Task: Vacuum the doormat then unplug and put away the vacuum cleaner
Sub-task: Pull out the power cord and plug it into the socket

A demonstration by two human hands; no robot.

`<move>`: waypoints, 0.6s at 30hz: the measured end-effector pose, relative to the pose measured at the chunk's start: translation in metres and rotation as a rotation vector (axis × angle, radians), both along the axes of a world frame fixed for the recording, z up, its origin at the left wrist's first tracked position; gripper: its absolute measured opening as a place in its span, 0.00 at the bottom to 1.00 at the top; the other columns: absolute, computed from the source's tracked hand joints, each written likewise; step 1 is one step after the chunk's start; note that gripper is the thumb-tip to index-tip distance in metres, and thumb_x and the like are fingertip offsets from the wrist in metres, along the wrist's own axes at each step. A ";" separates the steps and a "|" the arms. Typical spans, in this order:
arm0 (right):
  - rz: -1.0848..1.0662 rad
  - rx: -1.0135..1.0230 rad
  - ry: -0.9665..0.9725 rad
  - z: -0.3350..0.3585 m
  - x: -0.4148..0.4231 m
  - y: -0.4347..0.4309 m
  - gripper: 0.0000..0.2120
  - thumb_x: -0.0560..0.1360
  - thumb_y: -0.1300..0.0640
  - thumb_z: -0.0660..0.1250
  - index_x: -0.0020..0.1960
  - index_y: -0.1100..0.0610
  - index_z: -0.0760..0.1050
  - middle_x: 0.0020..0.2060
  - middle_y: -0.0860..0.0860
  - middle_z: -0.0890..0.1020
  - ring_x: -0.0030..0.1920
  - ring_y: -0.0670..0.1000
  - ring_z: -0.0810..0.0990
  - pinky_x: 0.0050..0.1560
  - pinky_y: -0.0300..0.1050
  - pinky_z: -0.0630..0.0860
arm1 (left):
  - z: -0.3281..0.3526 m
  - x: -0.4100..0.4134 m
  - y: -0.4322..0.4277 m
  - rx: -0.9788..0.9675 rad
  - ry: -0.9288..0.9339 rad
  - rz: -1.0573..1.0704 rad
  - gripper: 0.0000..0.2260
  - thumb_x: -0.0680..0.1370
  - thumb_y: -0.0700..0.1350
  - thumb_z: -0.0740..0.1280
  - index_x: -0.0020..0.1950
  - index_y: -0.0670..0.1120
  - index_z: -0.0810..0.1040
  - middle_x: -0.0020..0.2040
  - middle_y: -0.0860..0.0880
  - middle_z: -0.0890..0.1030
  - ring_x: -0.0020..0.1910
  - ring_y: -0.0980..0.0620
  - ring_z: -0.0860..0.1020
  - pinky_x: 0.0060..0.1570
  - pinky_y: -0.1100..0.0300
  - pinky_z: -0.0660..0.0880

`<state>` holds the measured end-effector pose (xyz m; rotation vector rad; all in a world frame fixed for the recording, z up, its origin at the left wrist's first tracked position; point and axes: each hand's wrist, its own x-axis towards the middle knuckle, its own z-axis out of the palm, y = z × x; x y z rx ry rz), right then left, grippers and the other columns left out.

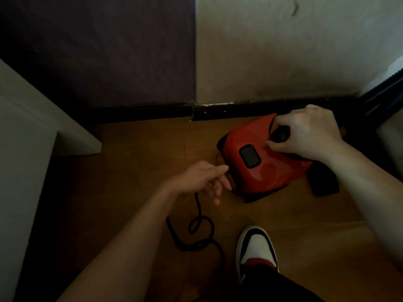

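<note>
Red vacuum cleaner (268, 171): right hand (305, 131) curled round black handle (280, 135) at one o'clock; left hand (200, 179), fingers loosely extended, at eight o'clock; grip on cord (198, 205) indeterminate.

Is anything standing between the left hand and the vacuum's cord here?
Nothing visible does. The left hand is right at the black cord, beside the red vacuum cleaner; whether it grips the cord is unclear. The right hand holds the vacuum's handle.
</note>
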<state>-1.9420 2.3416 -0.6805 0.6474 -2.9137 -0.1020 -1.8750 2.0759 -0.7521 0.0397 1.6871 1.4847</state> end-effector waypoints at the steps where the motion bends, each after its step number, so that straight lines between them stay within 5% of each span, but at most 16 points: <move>1: -0.001 -0.004 -0.005 0.000 0.000 0.000 0.18 0.66 0.34 0.72 0.41 0.48 0.82 0.33 0.51 0.81 0.37 0.58 0.79 0.41 0.43 0.63 | -0.005 0.001 -0.001 0.044 -0.091 -0.004 0.18 0.83 0.52 0.60 0.53 0.41 0.83 0.37 0.46 0.82 0.36 0.47 0.83 0.49 0.49 0.77; 4: -0.017 -0.014 -0.022 -0.001 -0.001 0.000 0.19 0.66 0.33 0.70 0.41 0.48 0.82 0.32 0.51 0.81 0.36 0.58 0.78 0.41 0.45 0.69 | -0.015 0.012 0.004 0.123 -0.349 -0.080 0.13 0.83 0.43 0.62 0.62 0.38 0.78 0.48 0.46 0.85 0.38 0.54 0.83 0.46 0.58 0.80; 8: -0.033 -0.005 -0.028 -0.001 -0.001 -0.002 0.18 0.65 0.33 0.72 0.41 0.47 0.82 0.33 0.51 0.81 0.37 0.58 0.78 0.41 0.45 0.68 | -0.036 0.038 0.031 0.166 -0.483 0.031 0.14 0.82 0.38 0.63 0.67 0.34 0.73 0.46 0.47 0.81 0.38 0.55 0.82 0.46 0.58 0.83; 18: -0.019 -0.010 0.000 -0.004 -0.002 0.000 0.19 0.65 0.33 0.70 0.40 0.48 0.82 0.32 0.51 0.81 0.36 0.58 0.77 0.41 0.43 0.63 | -0.073 0.046 0.063 0.265 -0.551 0.450 0.05 0.80 0.40 0.67 0.54 0.39 0.78 0.38 0.48 0.77 0.34 0.57 0.76 0.31 0.67 0.74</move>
